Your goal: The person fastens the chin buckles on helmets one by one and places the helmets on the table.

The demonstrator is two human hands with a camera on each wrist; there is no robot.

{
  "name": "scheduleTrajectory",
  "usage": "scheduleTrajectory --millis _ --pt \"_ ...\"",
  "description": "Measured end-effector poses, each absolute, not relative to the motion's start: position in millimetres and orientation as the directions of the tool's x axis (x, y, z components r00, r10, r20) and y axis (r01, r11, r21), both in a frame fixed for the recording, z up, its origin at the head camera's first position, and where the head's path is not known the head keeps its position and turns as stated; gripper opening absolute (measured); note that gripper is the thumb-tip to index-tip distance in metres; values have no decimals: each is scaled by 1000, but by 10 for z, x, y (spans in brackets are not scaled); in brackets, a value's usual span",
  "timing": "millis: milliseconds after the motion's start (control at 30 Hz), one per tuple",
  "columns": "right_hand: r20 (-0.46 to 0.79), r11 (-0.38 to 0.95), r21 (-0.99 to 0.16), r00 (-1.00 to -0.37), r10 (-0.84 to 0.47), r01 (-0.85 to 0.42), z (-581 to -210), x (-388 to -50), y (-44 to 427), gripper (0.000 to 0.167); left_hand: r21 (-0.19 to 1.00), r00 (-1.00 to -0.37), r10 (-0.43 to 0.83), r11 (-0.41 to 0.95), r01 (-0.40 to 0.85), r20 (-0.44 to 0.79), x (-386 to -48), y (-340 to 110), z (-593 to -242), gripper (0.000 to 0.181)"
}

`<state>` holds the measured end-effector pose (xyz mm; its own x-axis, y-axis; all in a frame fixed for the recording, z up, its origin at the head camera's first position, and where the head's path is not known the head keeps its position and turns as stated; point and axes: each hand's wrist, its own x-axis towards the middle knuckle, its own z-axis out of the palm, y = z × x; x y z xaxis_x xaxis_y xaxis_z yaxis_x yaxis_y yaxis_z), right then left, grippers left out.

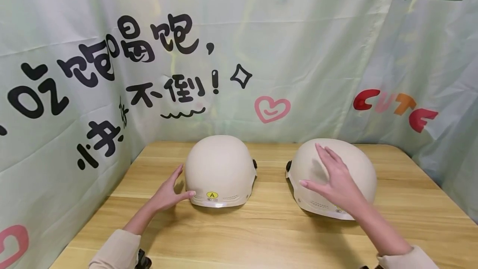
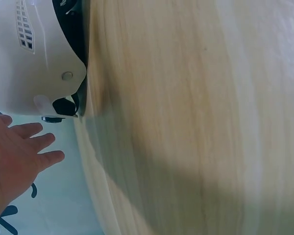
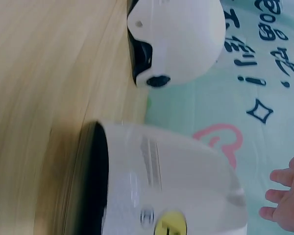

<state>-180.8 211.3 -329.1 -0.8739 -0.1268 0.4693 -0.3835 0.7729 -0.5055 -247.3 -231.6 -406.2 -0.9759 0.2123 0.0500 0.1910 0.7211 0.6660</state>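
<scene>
"Left side?"
"Cream domed hard-shell helmet marked A (image 1: 220, 169), on wood-grain table (image 1: 261, 240), just right of the nearer left hand (image 1: 166, 194): fingers spread, holding nothing."
"Right side?"
"Second cream domed helmet (image 1: 360, 165), beyond the right hand (image 1: 336, 182), likewise spread, gripping nothing. Contact undetermined."

On a light wood-grain table (image 1: 254, 240), one cream helmet (image 1: 220, 165) and, apart, a second helmet (image 1: 357, 167).

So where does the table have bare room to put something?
The table is bare between the left helmet and right helmet, in front, between the sleeves, and right of the right helmet. Crowded: left helmet's left side, by the left fingers, and right helmet's near side, by the right fingers.
</scene>
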Motion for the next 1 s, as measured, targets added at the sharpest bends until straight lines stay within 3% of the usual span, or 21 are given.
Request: scheduleTrajectory --millis 433,767,1000 --pt "446 703 -567 -878 -176 -429 -3510 -2025 1543 92 703 -974 222 684 195 54 -2519 -2298 -4110 101" --pt "234 687 -676 -962 -141 -265 -3835 -2208 1188 95 717 -978 205 675 174 45 -2524 -2306 -4150 102" --pt "195 621 -749 -972 -127 -232 -4041 -2303 1032 96 727 -977 207 663 176 47 -2544 -2306 -4188 103"
